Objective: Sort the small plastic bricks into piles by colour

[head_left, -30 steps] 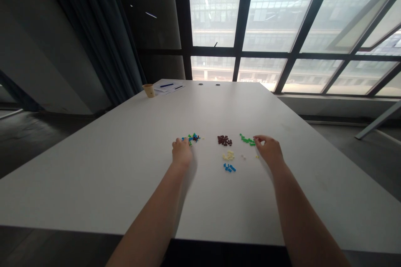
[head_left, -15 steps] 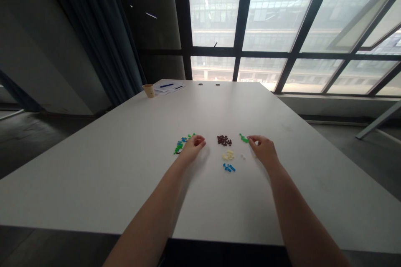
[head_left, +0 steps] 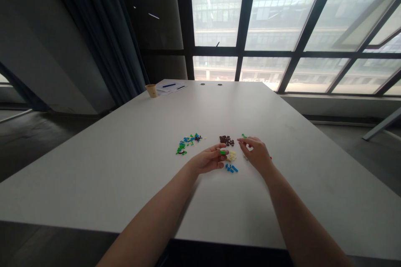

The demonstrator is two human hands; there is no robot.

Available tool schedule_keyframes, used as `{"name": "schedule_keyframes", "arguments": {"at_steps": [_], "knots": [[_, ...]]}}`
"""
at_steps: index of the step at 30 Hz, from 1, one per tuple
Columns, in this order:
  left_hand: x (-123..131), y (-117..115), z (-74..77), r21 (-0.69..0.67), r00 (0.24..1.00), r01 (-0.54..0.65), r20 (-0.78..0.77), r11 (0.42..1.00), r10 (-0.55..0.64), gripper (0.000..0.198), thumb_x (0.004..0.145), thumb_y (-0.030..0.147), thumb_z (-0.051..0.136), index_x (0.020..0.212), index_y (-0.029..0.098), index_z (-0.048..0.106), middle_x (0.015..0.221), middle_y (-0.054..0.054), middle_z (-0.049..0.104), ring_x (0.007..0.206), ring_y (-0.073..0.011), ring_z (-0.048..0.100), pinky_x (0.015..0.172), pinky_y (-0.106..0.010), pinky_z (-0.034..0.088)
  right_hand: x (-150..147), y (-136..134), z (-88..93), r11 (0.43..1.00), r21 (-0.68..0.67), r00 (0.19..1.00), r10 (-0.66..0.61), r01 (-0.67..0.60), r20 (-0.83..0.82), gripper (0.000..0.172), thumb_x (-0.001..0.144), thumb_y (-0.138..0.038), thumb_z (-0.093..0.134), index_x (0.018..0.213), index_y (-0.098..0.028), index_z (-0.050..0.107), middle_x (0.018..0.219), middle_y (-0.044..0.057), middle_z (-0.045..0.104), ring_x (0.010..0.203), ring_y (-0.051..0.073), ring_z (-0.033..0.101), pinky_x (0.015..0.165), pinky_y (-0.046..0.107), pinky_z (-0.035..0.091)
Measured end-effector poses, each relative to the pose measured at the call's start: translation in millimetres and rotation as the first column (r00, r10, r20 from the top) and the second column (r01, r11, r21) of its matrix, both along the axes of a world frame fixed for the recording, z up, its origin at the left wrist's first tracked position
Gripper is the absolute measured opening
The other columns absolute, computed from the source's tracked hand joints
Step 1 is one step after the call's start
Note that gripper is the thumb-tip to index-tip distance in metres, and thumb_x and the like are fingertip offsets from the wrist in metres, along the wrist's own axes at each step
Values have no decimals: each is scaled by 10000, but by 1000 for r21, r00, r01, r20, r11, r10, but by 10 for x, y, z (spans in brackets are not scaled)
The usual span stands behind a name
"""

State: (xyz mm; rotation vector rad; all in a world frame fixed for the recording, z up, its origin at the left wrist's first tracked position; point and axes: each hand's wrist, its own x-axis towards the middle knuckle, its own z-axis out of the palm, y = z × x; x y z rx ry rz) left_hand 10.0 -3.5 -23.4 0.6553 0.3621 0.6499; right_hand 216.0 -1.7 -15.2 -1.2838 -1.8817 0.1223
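My left hand (head_left: 210, 159) is over the middle of the table, palm turned partly up, gripping a small green toy brick (head_left: 222, 152) between thumb and fingers. Behind its fingertips lie a pile of dark brown bricks (head_left: 226, 140) and a heap of pale yellow bricks (head_left: 232, 157). Several blue bricks (head_left: 231, 168) are just in front. My right hand (head_left: 254, 149) is closed in a pinch right of the brown pile; I cannot make out what is in it. Beyond it a few green bricks (head_left: 244, 136) show, partly covered by the hand.
Mixed green, blue and dark bricks (head_left: 188, 141) are scattered on the white table (head_left: 131, 183) at left. A tiny red piece (head_left: 271, 157) shows right of my right hand. Farther off stand a paper cup (head_left: 151, 91) and papers (head_left: 175, 88) with a pen (head_left: 169, 85).
My left hand has moved right from the mixed bricks to the middle, and a green brick now shows in it. My right hand has shifted slightly left, away from the green bricks.
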Motion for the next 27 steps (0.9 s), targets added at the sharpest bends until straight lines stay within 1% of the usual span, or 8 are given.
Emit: {"name": "schedule_keyframes", "arguments": {"at_steps": [13, 16, 19, 21, 22, 24, 25, 27], "knots": [[54, 10, -67, 65, 991, -58, -113, 996, 66, 376, 619, 283, 730, 942, 207, 553, 817, 10, 512, 687, -71, 500, 592, -197, 353, -334, -197, 74, 943, 73, 943, 328, -324, -54, 73, 726, -217, 607, 792, -216, 638, 696, 8, 573, 704, 141, 518, 701, 287, 413], [105, 39, -101, 275, 901, -202, -325, 940, 288, 282, 679, 353, 659, 882, 202, 533, 782, 8, 499, 694, -94, 490, 624, -216, 365, -272, -135, 47, 958, 52, 959, 283, -282, -27, 78, 751, -225, 581, 788, -215, 649, 690, 12, 576, 704, 142, 523, 699, 281, 411], [76, 56, -60, 731, 514, -199, -490, 653, 704, 112, 762, 299, 542, 805, 197, 524, 811, -24, 522, 761, -141, 482, 737, -280, 378, -42, -16, 3, 997, -12, 997, 76, -76, 28, 113, 753, -267, 572, 770, -203, 663, 679, 20, 576, 691, 148, 528, 691, 281, 408], [-11, 37, 23, 884, 203, 55, -466, 465, 861, 104, 800, 224, 448, 847, 202, 538, 914, -64, 540, 905, -193, 462, 848, -347, 340, 168, 71, -51, 989, -73, 989, -123, 129, 83, 143, 750, -281, 561, 768, -195, 674, 714, 32, 596, 703, 154, 538, 684, 282, 406], [-67, 19, 73, 880, 21, 161, -456, 447, 890, 155, 804, 194, 414, 890, 202, 542, 967, -88, 535, 976, -224, 435, 868, -381, 324, 269, 108, -86, 966, -97, 967, -228, 239, 113, 152, 742, -287, 559, 762, -193, 678, 720, 37, 602, 702, 157, 543, 677, 283, 405], [-186, -22, 161, 779, -328, 274, -476, 565, 816, 238, 796, 180, 391, 986, 195, 534, 1052, -138, 503, 1048, -292, 381, 833, -449, 331, 433, 160, -160, 894, -167, 903, -382, 415, 197, 151, 718, -294, 569, 744, -202, 685, 737, 43, 616, 687, 163, 552, 637, 283, 399], [-240, -39, 191, 711, -436, 291, -497, 640, 750, 259, 791, 176, 387, 1005, 185, 532, 1073, -157, 488, 1052, -314, 374, 804, -466, 342, 487, 174, -196, 857, -207, 874, -423, 472, 238, 144, 705, -295, 576, 731, -208, 688, 745, 47, 626, 679, 168, 558, 614, 284, 396], [-322, -59, 212, 594, -533, 293, -550, 750, 643, 282, 787, 166, 377, 1019, 172, 537, 1085, -177, 475, 1032, -327, 390, 755, -461, 367, 535, 186, -254, 804, -269, 840, -454, 530, 296, 127, 684, -287, 590, 715, -223, 695, 766, 55, 645, 676, 179, 572, 581, 286, 388]]}}
